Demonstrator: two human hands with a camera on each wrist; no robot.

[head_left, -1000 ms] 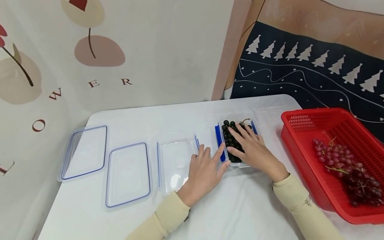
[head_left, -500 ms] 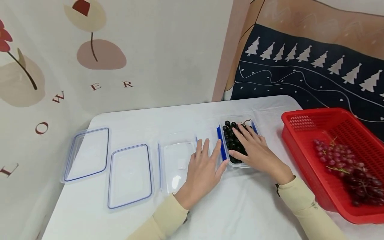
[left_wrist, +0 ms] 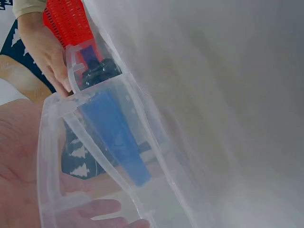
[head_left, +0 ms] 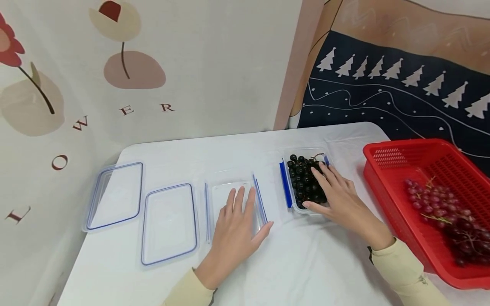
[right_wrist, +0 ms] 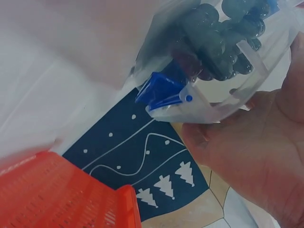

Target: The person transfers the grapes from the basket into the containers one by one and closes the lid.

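Black grapes (head_left: 300,180) fill a clear plastic container with blue side latches (head_left: 286,185), right of the table's middle. My right hand (head_left: 338,197) is at the right part of that container, fingers spread over the grapes; the right wrist view shows the hand (right_wrist: 251,147) beside the container's end wall. Over an empty clear container (head_left: 223,193) to the left is my left hand (head_left: 234,231), with straight fingers. In the left wrist view its palm (left_wrist: 19,156) is at the near end of the clear wall; contact is hard to tell.
Two clear lids with blue seals, a near one (head_left: 168,225) and a far one (head_left: 115,197), lie at the left of the white table (head_left: 306,263). A red basket (head_left: 390,212) on the right holds red grapes (head_left: 432,202) and darker grapes (head_left: 467,238).
My left hand has moved left, from beside the grape-filled container to over the empty one. The right hand has shifted slightly right, uncovering more of the black grapes.
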